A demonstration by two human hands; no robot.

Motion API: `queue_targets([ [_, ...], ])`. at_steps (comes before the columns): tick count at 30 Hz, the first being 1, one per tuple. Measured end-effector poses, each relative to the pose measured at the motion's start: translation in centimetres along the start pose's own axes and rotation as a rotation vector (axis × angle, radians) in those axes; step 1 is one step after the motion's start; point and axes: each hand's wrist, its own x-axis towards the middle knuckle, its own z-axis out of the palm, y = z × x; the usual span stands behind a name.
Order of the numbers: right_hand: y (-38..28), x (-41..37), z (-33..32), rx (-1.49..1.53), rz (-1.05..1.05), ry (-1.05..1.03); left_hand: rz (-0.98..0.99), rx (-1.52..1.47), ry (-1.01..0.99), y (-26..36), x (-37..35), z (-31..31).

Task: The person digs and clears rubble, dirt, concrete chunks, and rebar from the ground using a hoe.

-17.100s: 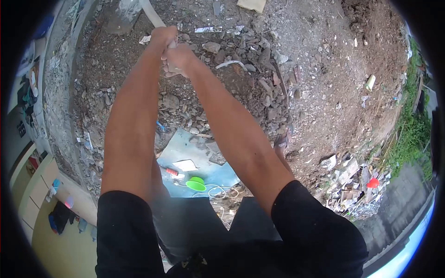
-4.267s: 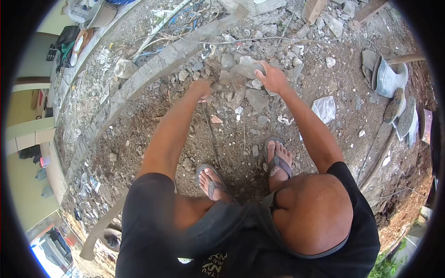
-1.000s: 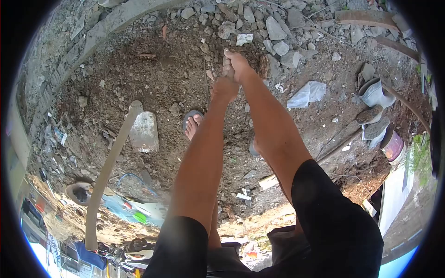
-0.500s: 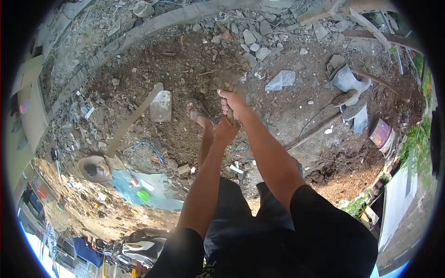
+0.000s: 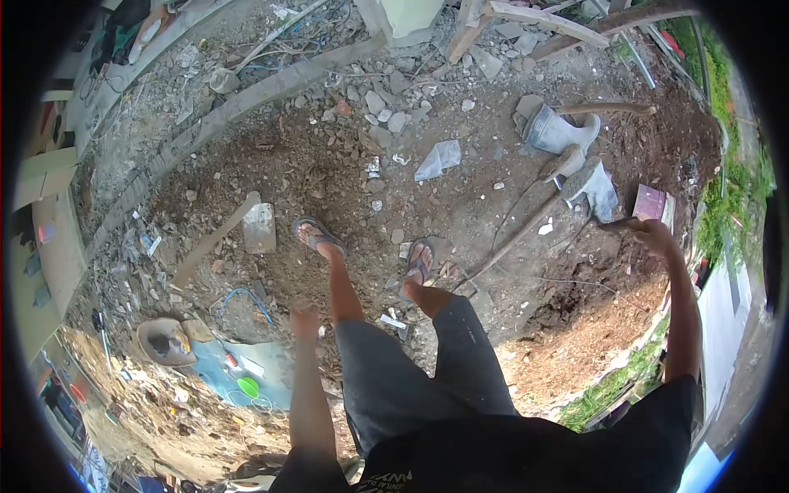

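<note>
My right hand [image 5: 656, 237] is out at the right, wrapped round a brown wooden handle [image 5: 618, 224] that is strongly foreshortened. What the handle belongs to does not show. Just beyond it lie grey rubber boots [image 5: 593, 191], and a pinkish-purple bucket [image 5: 651, 202] sits right behind the hand. My left hand [image 5: 304, 316] hangs over the ground at the lower left, slightly blurred, with its fingers seemingly curled and nothing visible in them. Beyond it lies a hoe [image 5: 260, 228] with a flat blade and wooden handle. My feet in flip-flops [image 5: 419, 261] stand apart on the soil.
A long-handled tool [image 5: 516, 234] lies right of my feet. Broken concrete [image 5: 386, 111] and a curved concrete strip [image 5: 271, 92] run along the far side. A white sheet piece [image 5: 439, 159], a blue panel [image 5: 215, 370] and wooden beams [image 5: 551, 23] are also around.
My hands were together on a wooden handle in front of me. They have parted: the right has swung far right with a handle, the left has let go and moved left.
</note>
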Motion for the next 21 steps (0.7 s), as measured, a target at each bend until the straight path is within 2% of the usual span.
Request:
queue_targets([
  [1,13.5,0.8,-6.9,-0.230,-0.006,0.604,-0.064,-0.046,-0.028,-0.1,-0.4,-1.5],
  [2,16.4,-4.4,-13.8,-0.524,0.465,0.994,-0.121,-0.093,-0.060,0.8,-0.8,-2.7],
  [3,15.4,-9.9,-18.5,-0.402,0.895,1.203,-0.103,-0.095,-0.081,2.1,-1.1,-3.2],
  [4,18.0,-13.1,-23.7,-0.274,1.100,1.143,-0.070,0.005,-0.039,3.5,-0.9,-3.8],
  [5,28.8,-13.0,-28.2,-0.237,0.959,1.127,-0.039,0.107,0.003,5.4,-0.6,-4.8],
  [6,37.0,-13.1,-31.8,-0.191,0.821,1.102,0.045,0.264,0.159,8.3,-0.9,-4.5],
  [8,23.3,-14.8,-24.1,-0.219,0.454,1.065,0.166,0.320,0.112,10.6,1.6,-3.5],
  [9,12.7,-15.8,-19.4,-0.221,0.275,1.023,0.254,0.272,0.068,12.5,2.9,-0.5],
  [10,6.6,-14.8,-14.4,-0.181,0.250,1.029,0.325,0.204,0.011,14.4,4.1,2.2],
  [11,1.9,-13.6,-9.4,-0.050,0.209,0.931,0.360,0.108,-0.062,15.7,4.6,4.1],
  [12,-3.1,-12.1,-4.7,0.028,0.216,0.733,0.311,-0.033,-0.165,17.5,4.8,4.1],
  [13,-8.0,-10.8,0.2,0.041,0.198,0.536,0.177,-0.239,-0.318,20.0,4.5,3.8],
  [14,-11.4,-8.9,5.7,-0.036,0.153,0.334,0.023,-0.423,-0.446,22.1,3.9,3.3],
  [15,-16.0,-8.7,9.5,-0.090,0.016,0.224,-0.072,-0.524,-0.535,23.4,3.5,3.2],
  [16,-17.8,-7.2,14.6,-0.034,-0.070,0.150,-0.142,-0.574,-0.606,24.1,2.9,3.1],
  [18,-23.9,-6.5,19.0,0.098,-0.150,0.012,-0.169,-0.614,-0.677,23.6,3.4,3.6],
  [19,-25.7,-6.2,20.6,0.118,-0.207,0.044,-0.203,-0.642,-0.740,22.8,3.4,3.3],
  [21,-28.2,-4.6,21.4,0.184,-0.277,0.090,-0.256,-0.704,-0.711,22.1,4.2,2.6],
])
